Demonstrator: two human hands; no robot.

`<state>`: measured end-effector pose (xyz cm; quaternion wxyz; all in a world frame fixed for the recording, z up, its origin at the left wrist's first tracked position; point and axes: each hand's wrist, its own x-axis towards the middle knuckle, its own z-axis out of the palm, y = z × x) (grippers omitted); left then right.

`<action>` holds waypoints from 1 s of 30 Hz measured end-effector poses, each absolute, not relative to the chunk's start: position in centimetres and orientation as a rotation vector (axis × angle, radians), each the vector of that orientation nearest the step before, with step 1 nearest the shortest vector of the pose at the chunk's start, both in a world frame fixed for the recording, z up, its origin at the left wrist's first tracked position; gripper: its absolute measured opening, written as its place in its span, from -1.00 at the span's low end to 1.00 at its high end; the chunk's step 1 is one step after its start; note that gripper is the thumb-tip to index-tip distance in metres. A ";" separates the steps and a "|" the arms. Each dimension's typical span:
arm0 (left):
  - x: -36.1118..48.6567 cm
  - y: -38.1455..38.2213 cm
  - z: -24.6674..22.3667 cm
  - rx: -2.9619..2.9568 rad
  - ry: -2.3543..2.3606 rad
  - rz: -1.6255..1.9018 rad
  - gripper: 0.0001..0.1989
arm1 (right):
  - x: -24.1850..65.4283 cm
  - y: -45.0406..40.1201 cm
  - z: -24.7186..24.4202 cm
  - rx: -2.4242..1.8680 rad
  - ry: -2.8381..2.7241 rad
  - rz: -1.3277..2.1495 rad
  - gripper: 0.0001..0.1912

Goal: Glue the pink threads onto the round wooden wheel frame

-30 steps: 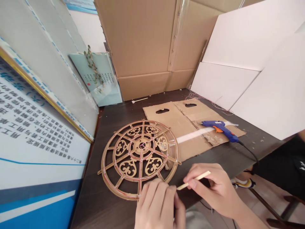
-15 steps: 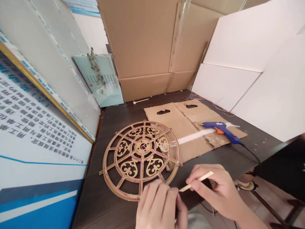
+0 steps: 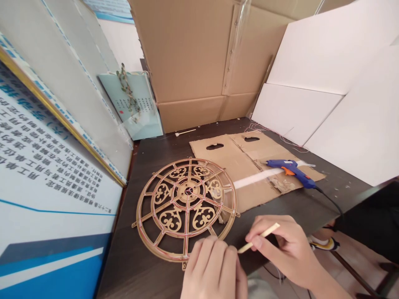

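Observation:
My right hand (image 3: 285, 245) pinches a thin, pale wooden stick (image 3: 271, 230) between thumb and fingers, slanting down toward my left hand (image 3: 213, 268). My left hand is curled with its back to me, beside the stick's lower tip; its fingertips and anything in them are hidden. Just beyond it lies a round openwork wheel (image 3: 186, 227) in tan sheet material, with spokes, scroll-shaped cutouts and reddish wire along its rings. Its near edge reaches my left knuckles.
A flat cardboard sheet (image 3: 215, 162) lies partly under the wheel on the dark table (image 3: 124, 253). On it rests a blue glue gun (image 3: 291, 168), its cord trailing right. Cardboard (image 3: 193, 50) and white panels (image 3: 299, 112) stand behind. A person's shoe (image 3: 324, 243) shows below right.
My left hand has shifted slightly right, its thumb now more tucked from sight. The stick stays in my right hand, nearly unmoved. The whole view has slid a little.

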<state>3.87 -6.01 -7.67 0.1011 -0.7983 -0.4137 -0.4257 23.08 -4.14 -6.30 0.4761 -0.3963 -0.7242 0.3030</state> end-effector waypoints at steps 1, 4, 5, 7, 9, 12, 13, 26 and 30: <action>3.8 -6.0 -7.6 -2.362 -1.217 -1.253 -0.76 | 23.1 -4.1 -6.3 -0.971 -1.777 0.739 -0.80; 3.7 -5.9 -7.6 -2.400 -1.162 -1.214 -0.76 | 23.1 -4.2 -6.2 -0.968 -1.795 0.746 -0.79; 3.8 -5.9 -7.7 -2.410 -1.135 -1.205 -0.76 | 23.2 -4.2 -6.2 -0.961 -1.798 0.760 -0.78; 3.8 -5.9 -7.7 -2.425 -1.087 -1.197 -0.76 | 23.3 -4.2 -6.3 -0.946 -1.796 0.800 -0.77; 3.8 -5.9 -7.8 -2.435 -1.069 -1.197 -0.75 | 23.3 -4.2 -6.4 -0.928 -1.795 0.832 -0.76; 3.7 -6.0 -7.8 -2.451 -1.058 -1.209 -0.75 | 23.4 -4.1 -6.4 -0.873 -1.805 0.855 -0.77; 3.7 -6.0 -7.9 -2.457 -1.051 -1.221 -0.76 | 23.4 -4.1 -6.4 -0.848 -1.809 0.863 -0.77; 3.5 -6.4 -8.4 -2.431 -1.026 -1.476 -0.71 | 24.1 -4.1 -6.2 -0.748 -1.844 1.060 -0.66; 0.9 -6.7 -7.6 -2.413 -1.157 -1.536 -0.72 | 24.0 -4.1 -6.2 -0.816 -1.850 1.038 -0.66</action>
